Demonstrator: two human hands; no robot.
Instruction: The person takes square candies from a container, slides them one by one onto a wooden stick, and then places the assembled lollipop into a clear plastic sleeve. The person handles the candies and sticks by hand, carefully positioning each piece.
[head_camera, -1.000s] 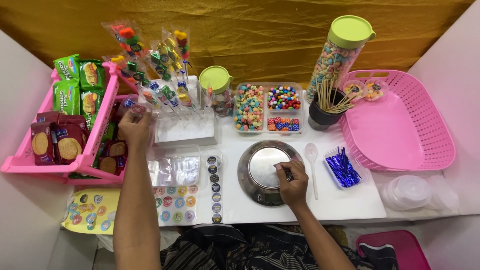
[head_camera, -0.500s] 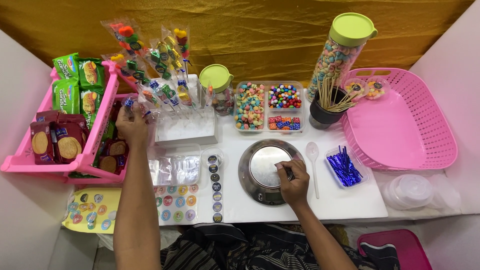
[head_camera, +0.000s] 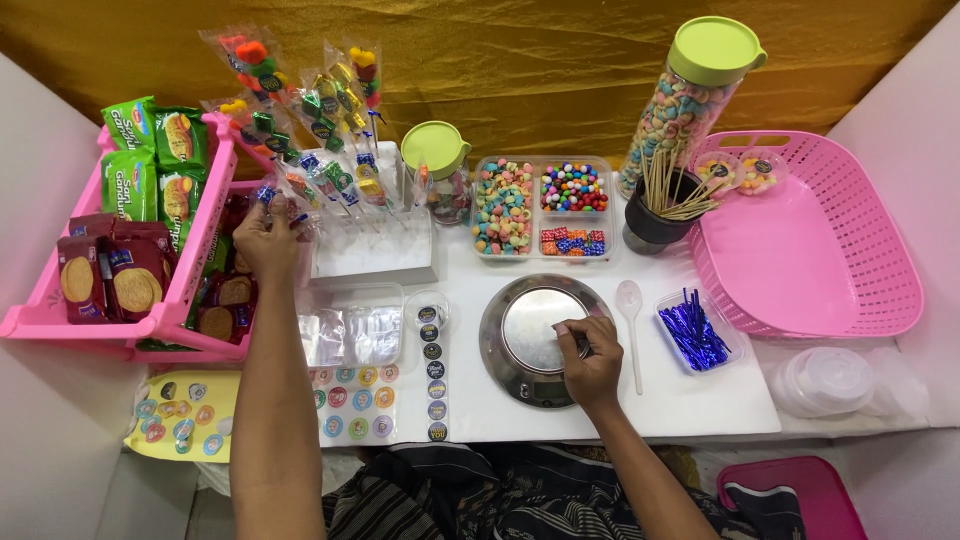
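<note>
My left hand (head_camera: 264, 238) is raised at the left of the white table (head_camera: 720, 400), pinching the stick of a wrapped candy skewer (head_camera: 272, 192) beside a white foam stand (head_camera: 372, 250) that holds several more candy skewers (head_camera: 330, 110). My right hand (head_camera: 590, 352) rests curled on the right edge of a round metal kitchen scale (head_camera: 538, 338) at the table's front centre; whether it holds anything small is hidden.
A pink rack of biscuit packs (head_camera: 120, 250) stands left. Sticker sheets (head_camera: 355, 400), a clear bag box (head_camera: 350, 325), candy trays (head_camera: 540, 205), green-lidded jars (head_camera: 690, 90), a cup of sticks (head_camera: 660, 205), a white spoon (head_camera: 630, 320), blue twist ties (head_camera: 695, 330) and a pink basket (head_camera: 810, 240) surround the scale.
My left hand has lifted from the front of the foam stand up and left, with a wrapped skewer in its fingers. My right hand stays on the scale.
</note>
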